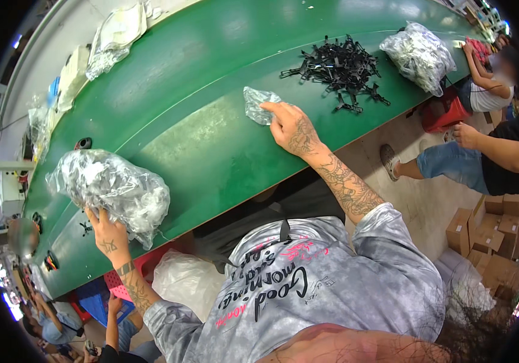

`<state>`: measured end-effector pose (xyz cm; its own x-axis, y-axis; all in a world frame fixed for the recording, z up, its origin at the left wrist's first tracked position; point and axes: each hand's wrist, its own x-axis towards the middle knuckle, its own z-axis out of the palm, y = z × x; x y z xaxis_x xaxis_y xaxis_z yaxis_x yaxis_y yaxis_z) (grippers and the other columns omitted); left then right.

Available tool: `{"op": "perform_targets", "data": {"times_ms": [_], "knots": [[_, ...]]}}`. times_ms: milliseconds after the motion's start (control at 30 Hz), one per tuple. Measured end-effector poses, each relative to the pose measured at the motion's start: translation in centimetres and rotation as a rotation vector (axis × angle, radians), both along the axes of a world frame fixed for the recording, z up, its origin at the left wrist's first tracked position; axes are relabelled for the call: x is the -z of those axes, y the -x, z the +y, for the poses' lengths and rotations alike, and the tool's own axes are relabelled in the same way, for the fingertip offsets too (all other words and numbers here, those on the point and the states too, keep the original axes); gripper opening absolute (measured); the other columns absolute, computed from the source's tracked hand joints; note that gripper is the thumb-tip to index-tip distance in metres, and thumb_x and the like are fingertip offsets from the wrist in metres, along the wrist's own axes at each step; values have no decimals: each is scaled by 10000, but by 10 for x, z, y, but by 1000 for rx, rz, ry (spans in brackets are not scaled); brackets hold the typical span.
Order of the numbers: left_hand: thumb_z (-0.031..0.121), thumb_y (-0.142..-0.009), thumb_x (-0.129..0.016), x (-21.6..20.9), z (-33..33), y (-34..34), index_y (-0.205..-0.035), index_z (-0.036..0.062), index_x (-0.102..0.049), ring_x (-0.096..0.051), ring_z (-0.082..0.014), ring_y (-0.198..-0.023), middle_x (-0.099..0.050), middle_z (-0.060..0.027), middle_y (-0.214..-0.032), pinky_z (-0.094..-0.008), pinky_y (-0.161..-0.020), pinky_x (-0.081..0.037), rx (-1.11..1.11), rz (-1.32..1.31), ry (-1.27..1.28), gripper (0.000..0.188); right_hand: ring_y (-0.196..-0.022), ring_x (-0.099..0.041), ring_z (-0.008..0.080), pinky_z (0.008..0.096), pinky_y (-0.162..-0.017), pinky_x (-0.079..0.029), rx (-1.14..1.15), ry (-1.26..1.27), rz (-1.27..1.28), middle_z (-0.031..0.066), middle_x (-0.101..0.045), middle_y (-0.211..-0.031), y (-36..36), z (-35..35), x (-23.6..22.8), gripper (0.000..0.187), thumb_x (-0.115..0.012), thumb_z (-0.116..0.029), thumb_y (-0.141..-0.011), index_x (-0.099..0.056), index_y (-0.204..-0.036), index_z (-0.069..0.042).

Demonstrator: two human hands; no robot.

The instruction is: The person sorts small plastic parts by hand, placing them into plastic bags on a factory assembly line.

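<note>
In the head view, the person's right hand [294, 127] reaches over the green table [199, 145], pinching the edge of a small bag [257, 106]; I can't make out whether anything is inside. The bag is near the middle of the table, just left of a tangled heap of black parts [345, 65]. Beyond the heap, to the right, sits a bulging clear sack [419, 55].

Over on the left, the left hand [110, 235] has two fingers spread against the near side of a big bundle [114, 190] of clear plastic. I can't tell whether it grips the film or merely rests there. A lone black piece [85, 228] lies just beside those fingers, and a dark round thing [83, 143] sits behind the bundle.

Below the table's edge there's a whitish bag [185, 279]. Off to the right, a worker [490, 91] in a white top sits at the same table, another person [507, 148] is nearer, and cardboard boxes [494, 233] are piled on the floor.
</note>
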<state>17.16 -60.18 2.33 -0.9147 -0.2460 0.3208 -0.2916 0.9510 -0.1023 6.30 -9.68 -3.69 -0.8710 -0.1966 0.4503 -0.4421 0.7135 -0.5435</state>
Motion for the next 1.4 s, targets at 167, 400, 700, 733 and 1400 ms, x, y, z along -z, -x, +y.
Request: {"op": "perform_targets", "data": {"times_ms": [167,400,700,733,1400], "knots": [[25,-781,-558,-33,30,-6,-1316,141,-658,-632,-388,-1199,-409,-143,-1602,-470,-883,-553,-94,-161,-41,557,-863,-659,314,411,-835,-533,-34,78,6,116,-673,-986,-2,-3,0,393,-603,-10,-861,-594,-1248,-74],[-9,-756,-580,-85,140,0,-1265,75,-689,-645,-384,-1173,-611,-171,-1391,-426,-1001,-511,350,350,-211,527,-789,-641,155,305,-758,-536,90,499,-314,66,-678,-894,-5,17,-14,509,-719,-63,-856,-512,-1321,-56],[-38,-856,-593,23,315,104,-1330,19,-651,-591,-75,-805,-722,-91,-1178,-260,-690,-499,682,119,-1275,481,-803,-651,111,270,-681,-535,-75,1063,-587,40,-652,-896,6,23,-15,397,-663,-5,-923,-479,-1274,-27],[-38,-856,-593,36,315,114,-1330,19,-651,-591,-75,-805,-722,-91,-1178,-260,-690,-499,680,120,-1273,481,-803,-651,111,270,-681,-535,-77,1063,-588,40,-652,-896,7,20,-18,397,-663,-5,-923,-479,-1274,-27],[342,-1019,-644,70,295,136,-1074,-8,-743,-602,-118,-619,-643,-29,-728,-277,-547,-467,456,-120,-2119,368,-881,-642,134,316,-781,-524,113,447,-478,20,-673,-936,27,11,-29,358,-732,-189,-898,-616,-1208,-53]]}}
